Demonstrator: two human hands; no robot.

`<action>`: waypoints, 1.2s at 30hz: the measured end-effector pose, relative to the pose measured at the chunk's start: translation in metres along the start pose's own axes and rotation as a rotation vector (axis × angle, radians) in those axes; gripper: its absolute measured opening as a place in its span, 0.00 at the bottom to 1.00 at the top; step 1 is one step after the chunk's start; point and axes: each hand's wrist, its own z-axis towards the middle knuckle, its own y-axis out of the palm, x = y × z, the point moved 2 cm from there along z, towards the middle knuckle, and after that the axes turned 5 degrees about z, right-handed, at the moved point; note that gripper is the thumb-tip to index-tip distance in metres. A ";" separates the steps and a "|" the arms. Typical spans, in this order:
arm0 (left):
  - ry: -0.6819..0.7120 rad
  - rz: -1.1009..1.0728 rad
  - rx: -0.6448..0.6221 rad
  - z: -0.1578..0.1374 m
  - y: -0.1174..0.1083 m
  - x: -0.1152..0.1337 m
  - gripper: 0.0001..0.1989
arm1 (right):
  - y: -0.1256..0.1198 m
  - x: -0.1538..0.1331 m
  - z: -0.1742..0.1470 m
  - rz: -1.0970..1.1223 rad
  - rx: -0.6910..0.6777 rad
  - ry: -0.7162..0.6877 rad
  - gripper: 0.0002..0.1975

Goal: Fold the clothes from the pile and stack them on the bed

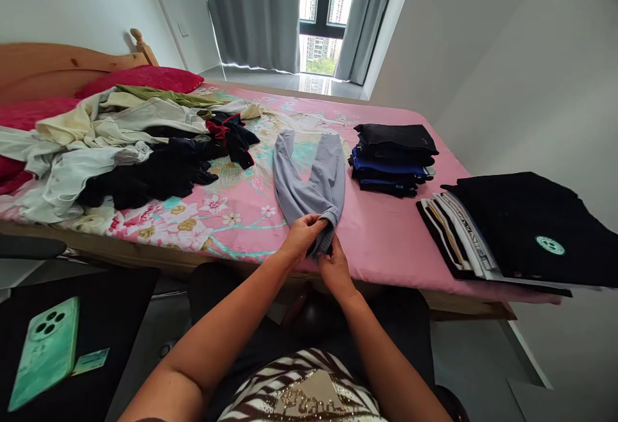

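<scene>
Grey trousers (pixel 309 187) lie on the pink floral bed, their two legs pointing away toward the window. At the bed's front edge, both hands grip the gathered waistband, which is bunched up. My left hand (pixel 304 237) pinches its upper left side, thumb laid over the cloth. Just below and to the right, my right hand (pixel 335 269) is closed on the waistband's lower edge. Some fingers of both hands are hidden by the fabric.
A loose heap of clothes (pixel 159 123) covers the bed's left. Right of the trousers stands a folded dark pile (pixel 393 158); beyond it, a larger folded stack (pixel 526 222) reaches the bed's edge. A green phone (pixel 46 351) and a card (pixel 91 361) lie on a black surface at lower left.
</scene>
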 end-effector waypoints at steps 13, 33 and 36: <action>0.114 0.253 -0.375 -0.005 -0.019 -0.006 0.30 | -0.004 -0.003 0.005 0.434 0.132 0.121 0.27; 0.875 0.931 -0.392 -0.030 -0.016 -0.047 0.42 | -0.008 -0.016 -0.004 0.559 0.077 0.272 0.28; 0.957 1.014 -0.383 -0.026 -0.019 -0.050 0.39 | -0.010 -0.019 -0.005 0.658 0.072 0.291 0.23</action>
